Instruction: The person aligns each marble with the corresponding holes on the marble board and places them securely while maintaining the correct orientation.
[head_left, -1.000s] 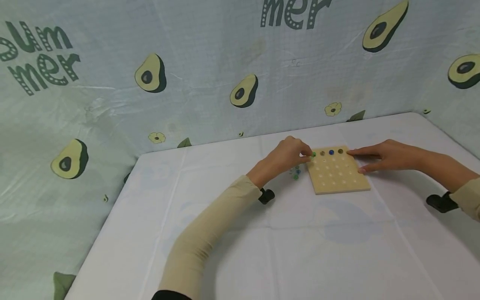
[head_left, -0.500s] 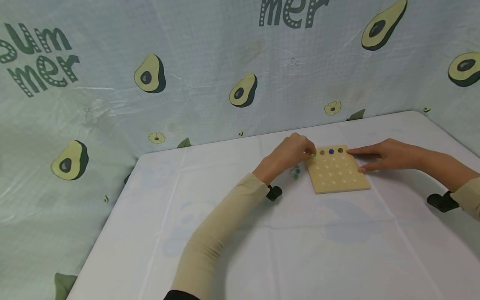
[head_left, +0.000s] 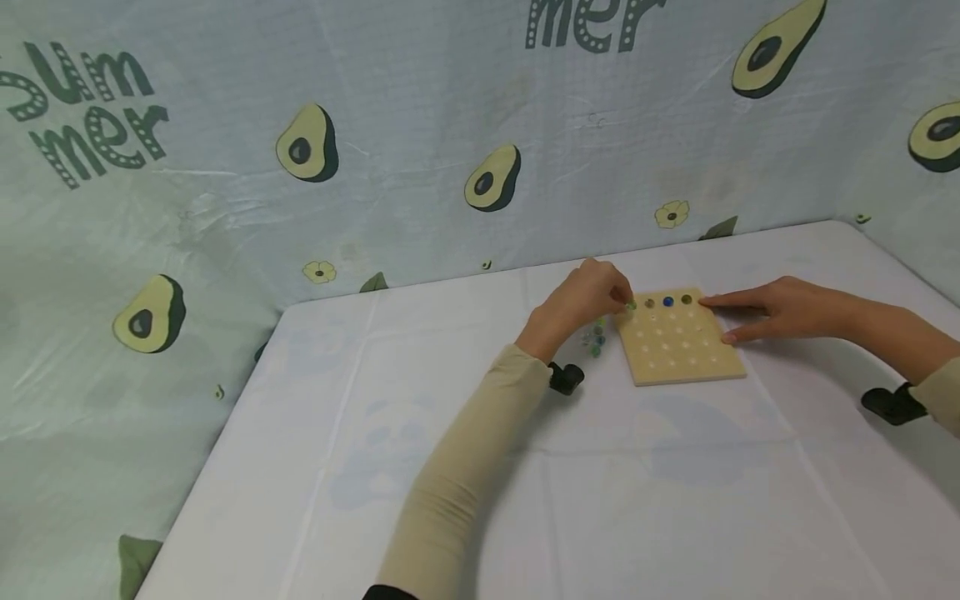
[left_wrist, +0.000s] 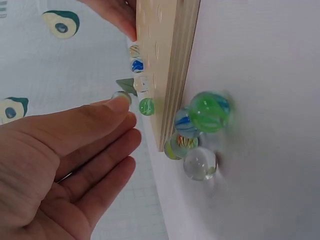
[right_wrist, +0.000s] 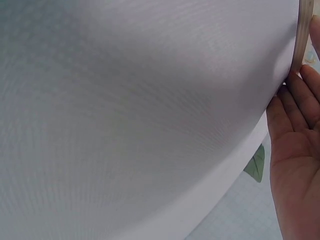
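From the left, the left hand (head_left: 576, 303) could lose its marble (left_wrist: 121, 96) if smooth glass slid under the thumb; its lower fingers, dipping, might scatter the loose marbles (head_left: 594, 342) just beside the board (head_left: 681, 352) — and a shove there could unseat the row of marbles (head_left: 668, 302) along its far side; the left thumb presses the marble in a narrow pinch — opposing finger hidden; the right hand (head_left: 797, 308), fingers extended, grasps nothing, touching the board's right edge.
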